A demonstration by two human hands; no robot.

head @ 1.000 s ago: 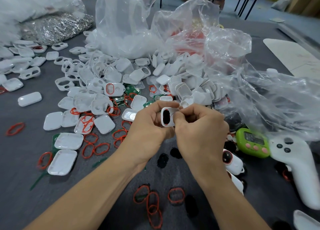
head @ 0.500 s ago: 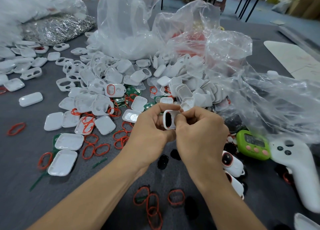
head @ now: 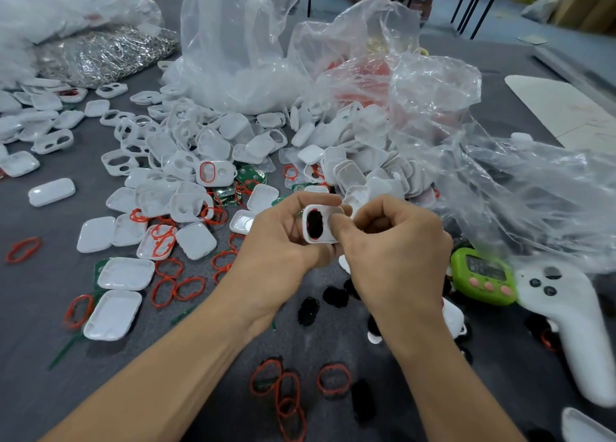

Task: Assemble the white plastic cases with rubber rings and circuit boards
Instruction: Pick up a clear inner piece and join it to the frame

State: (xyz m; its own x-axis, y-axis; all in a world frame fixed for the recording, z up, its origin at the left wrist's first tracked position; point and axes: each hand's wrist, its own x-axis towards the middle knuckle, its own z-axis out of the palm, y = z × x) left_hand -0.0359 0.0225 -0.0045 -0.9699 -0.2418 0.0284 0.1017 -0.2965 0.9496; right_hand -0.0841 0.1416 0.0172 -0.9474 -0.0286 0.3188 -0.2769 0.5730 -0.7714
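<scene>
Grey table (head: pixel 40 358); white case halves (head: pixel 186 161) heaped centre to upper left; red rubber rings (head: pixel 23 250) scattered left and bottom centre; green circuit boards (head: pixel 248 174) among the heap; clear plastic bags (head: pixel 240 58) top and right; green timer (head: pixel 483 276) just beside white controller (head: pixel 573 328), right.

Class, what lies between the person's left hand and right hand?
In the head view, a white plastic case with a black oval window, gripped by the left hand and the right hand.

white case (head: pixel 325 233) turned slightly, dark oval opening (head: pixel 314 223) fuller in view, right hand (head: pixel 396 251) thumb pressed across its face
</scene>
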